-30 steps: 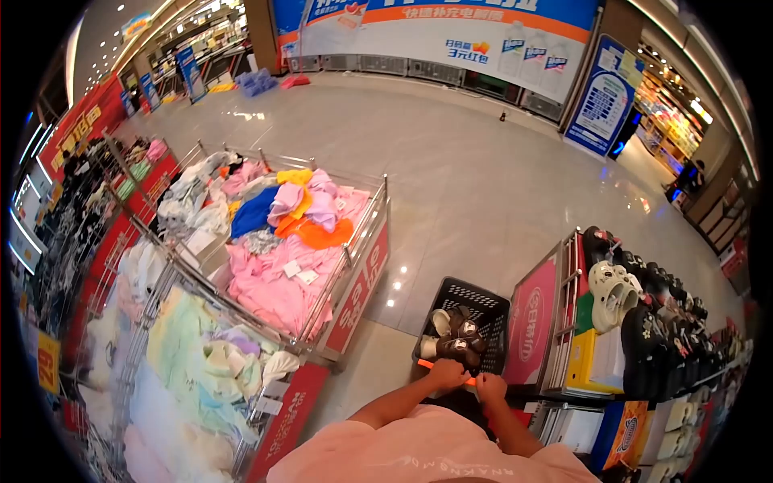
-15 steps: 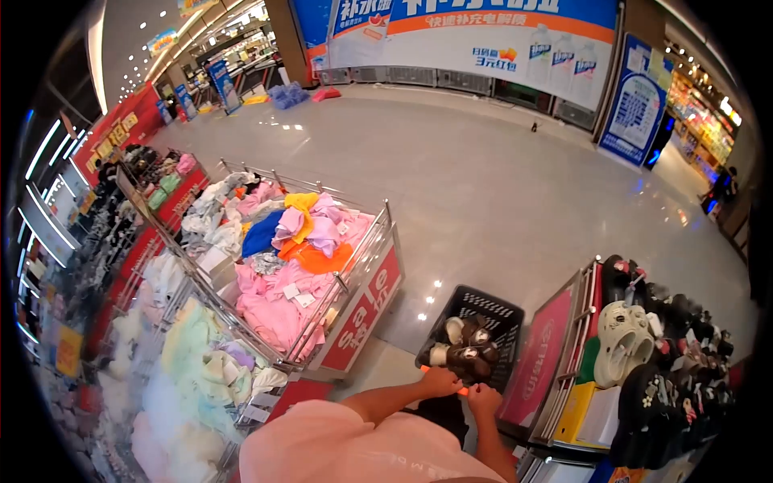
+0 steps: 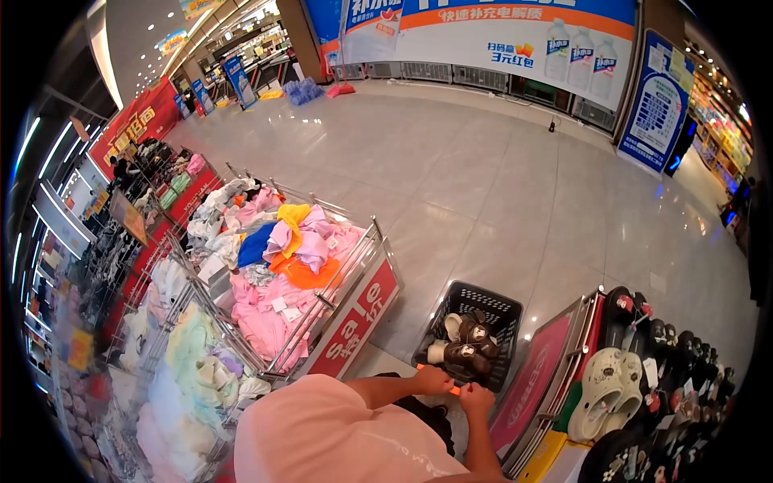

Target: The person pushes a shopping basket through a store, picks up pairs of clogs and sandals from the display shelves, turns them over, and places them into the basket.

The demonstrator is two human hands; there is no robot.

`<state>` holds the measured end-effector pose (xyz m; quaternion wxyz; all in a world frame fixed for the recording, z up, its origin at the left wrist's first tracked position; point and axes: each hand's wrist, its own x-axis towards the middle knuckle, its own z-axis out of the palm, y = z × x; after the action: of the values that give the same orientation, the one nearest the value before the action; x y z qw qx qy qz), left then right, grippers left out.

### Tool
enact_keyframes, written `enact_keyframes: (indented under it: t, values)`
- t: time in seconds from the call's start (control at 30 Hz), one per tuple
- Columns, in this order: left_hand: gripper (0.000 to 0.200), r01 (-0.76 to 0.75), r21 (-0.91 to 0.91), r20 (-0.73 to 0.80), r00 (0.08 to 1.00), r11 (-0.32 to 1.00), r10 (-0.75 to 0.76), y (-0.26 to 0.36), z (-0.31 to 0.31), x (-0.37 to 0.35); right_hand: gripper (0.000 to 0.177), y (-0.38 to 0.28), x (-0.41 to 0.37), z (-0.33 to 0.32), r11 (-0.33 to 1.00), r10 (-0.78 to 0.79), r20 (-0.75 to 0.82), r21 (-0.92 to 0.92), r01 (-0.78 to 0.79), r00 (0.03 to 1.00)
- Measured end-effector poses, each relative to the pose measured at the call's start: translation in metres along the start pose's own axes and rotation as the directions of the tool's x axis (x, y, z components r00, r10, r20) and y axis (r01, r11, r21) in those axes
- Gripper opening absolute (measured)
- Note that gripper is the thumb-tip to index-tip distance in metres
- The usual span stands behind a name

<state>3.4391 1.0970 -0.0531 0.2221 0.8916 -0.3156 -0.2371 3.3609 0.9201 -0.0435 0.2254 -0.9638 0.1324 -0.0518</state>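
Low in the head view, my left hand [image 3: 435,380] and my right hand [image 3: 477,399] are side by side, fingers wrapped around an orange handle [image 3: 456,391]. Just beyond them is a black perforated shopping basket [image 3: 504,310]. Several brown shoes [image 3: 473,338] with pale, fluffy-looking parts lie inside it. The handle's join with the basket is hidden behind my hands. To the right of the basket runs a pink-sided display stand [image 3: 535,386].
A metal sale bin [image 3: 354,322] heaped with colourful clothes [image 3: 302,241] stands to the left. Cream clogs [image 3: 604,394] and rows of dark shoes [image 3: 684,362] fill the right-hand stand. Shiny tiled floor [image 3: 483,185] stretches ahead towards a large advertising banner [image 3: 515,32].
The shoe stand and cream clogs have moved lower and nearer in view, and the banner has shifted slightly right. Both hands keep their hold on the handle, with the basket still before me.
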Motion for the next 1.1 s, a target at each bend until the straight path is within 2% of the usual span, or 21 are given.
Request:
enact_keyframes:
  t: [0.1, 0.13, 0.17, 0.2, 0.23, 0.27, 0.3, 0.37, 0.47, 0.5, 0.57, 0.67, 0.77, 0.87, 1.1]
  values:
    - [0.044, -0.033, 0.075, -0.027, 0.999, 0.997, 0.035, -0.008, -0.012, 0.024, 0.027, 0.004, 0.031, 0.007, 0.999, 0.028, -0.007, -0.016, -0.028, 1.000]
    - [0.043, -0.042, 0.093, -0.104, 0.993, 0.995, 0.052, -0.017, -0.006, 0.032, 0.027, 0.006, 0.041, 0.011, 1.000, 0.006, -0.040, 0.016, -0.006, 0.999]
    - [0.041, -0.130, 0.105, -0.212, 0.966, 0.986, 0.150, -0.026, -0.003, 0.044, 0.027, 0.008, 0.052, 0.018, 1.000, 0.029, -0.004, 0.011, -0.029, 1.000]
    - [0.040, -0.104, 0.120, -0.228, 0.965, 0.987, 0.129, -0.028, -0.006, 0.051, 0.027, 0.006, 0.065, 0.013, 0.999, 0.048, 0.047, 0.003, -0.048, 0.998]
    - [0.040, -0.083, 0.131, -0.258, 0.959, 0.988, 0.114, -0.029, -0.015, 0.063, 0.028, 0.009, 0.076, 0.019, 1.000, -0.006, -0.025, -0.002, 0.006, 1.000]
    - [0.039, -0.162, 0.085, -0.328, 0.927, 0.983, 0.181, -0.021, -0.035, 0.067, 0.029, 0.008, 0.085, 0.015, 0.999, 0.042, 0.027, -0.023, -0.041, 0.999]
    - [0.039, -0.202, 0.151, -0.285, 0.929, 0.968, 0.238, -0.024, -0.044, 0.077, 0.028, 0.007, 0.098, 0.013, 0.999, 0.049, 0.032, -0.012, -0.049, 0.998]
    - [0.039, -0.194, 0.016, -0.264, 0.946, 0.981, 0.191, -0.039, -0.051, 0.104, 0.028, 0.001, 0.124, 0.007, 0.996, 0.092, 0.071, -0.029, -0.090, 0.993]
    - [0.039, -0.223, -0.015, -0.176, 0.960, 0.975, 0.217, -0.053, -0.073, 0.142, 0.034, 0.002, 0.164, 0.012, 0.987, 0.161, 0.126, -0.028, -0.158, 0.979]
    - [0.039, -0.243, -0.032, -0.250, 0.941, 0.970, 0.227, -0.052, -0.079, 0.142, 0.035, -0.002, 0.168, 0.012, 0.985, 0.167, 0.140, -0.054, -0.161, 0.976]
    - [0.037, -0.234, 0.039, -0.238, 0.942, 0.971, 0.237, -0.055, -0.095, 0.156, 0.035, -0.006, 0.187, 0.012, 0.974, 0.221, 0.210, -0.107, -0.202, 0.953]
    - [0.036, -0.293, -0.017, -0.274, 0.921, 0.956, 0.278, -0.071, -0.115, 0.185, 0.036, -0.017, 0.219, 0.013, 0.970, 0.227, 0.159, -0.122, -0.209, 0.961]
    - [0.037, -0.280, -0.018, -0.240, 0.933, 0.960, 0.268, -0.084, -0.135, 0.212, 0.034, -0.023, 0.245, 0.022, 0.964, 0.251, 0.102, -0.117, -0.239, 0.963]
    - [0.041, -0.330, -0.040, -0.249, 0.918, 0.943, 0.311, -0.096, -0.149, 0.241, 0.033, -0.024, 0.273, 0.028, 0.958, 0.279, 0.065, -0.089, -0.273, 0.958]
    - [0.039, -0.393, 0.041, -0.193, 0.899, 0.918, 0.394, -0.122, -0.177, 0.309, 0.031, -0.022, 0.329, 0.041, 0.946, 0.313, -0.050, -0.076, -0.316, 0.948]
